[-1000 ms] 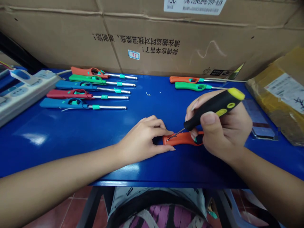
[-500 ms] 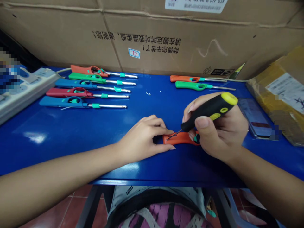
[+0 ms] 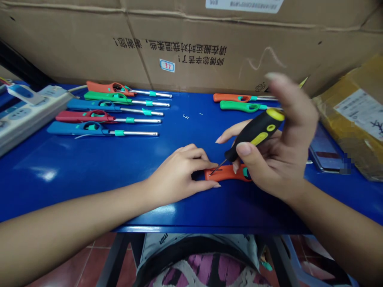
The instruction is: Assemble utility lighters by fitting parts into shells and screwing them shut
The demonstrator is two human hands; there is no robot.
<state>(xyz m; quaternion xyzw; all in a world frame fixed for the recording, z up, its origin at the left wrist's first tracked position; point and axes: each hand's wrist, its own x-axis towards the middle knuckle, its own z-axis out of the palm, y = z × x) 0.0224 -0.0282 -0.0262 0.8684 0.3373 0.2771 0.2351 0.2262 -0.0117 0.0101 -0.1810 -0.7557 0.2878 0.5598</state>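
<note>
An orange lighter (image 3: 227, 173) lies flat on the blue table (image 3: 89, 167), near the front edge. My left hand (image 3: 179, 173) pinches its left end between thumb and fingers and pins it down. My right hand (image 3: 277, 147) grips a black-and-yellow screwdriver (image 3: 254, 134) between thumb and lower fingers. Its index finger is lifted and blurred. The screwdriver's thin tip rests on the lighter's body beside my left fingertips.
Several long lighters (image 3: 104, 115) in orange, green, blue and red lie in a row at the back left, two more (image 3: 239, 102) at the back right. Tiny screws (image 3: 186, 116) lie mid-table. A power strip (image 3: 26, 113) sits left, a phone (image 3: 324, 149) and taped parcel (image 3: 356, 115) right, cardboard boxes (image 3: 191, 44) behind.
My right hand has shifted slightly left and loosened its wrap on the screwdriver handle, with the index finger lifting up. My left hand and the orange lighter have stayed put.
</note>
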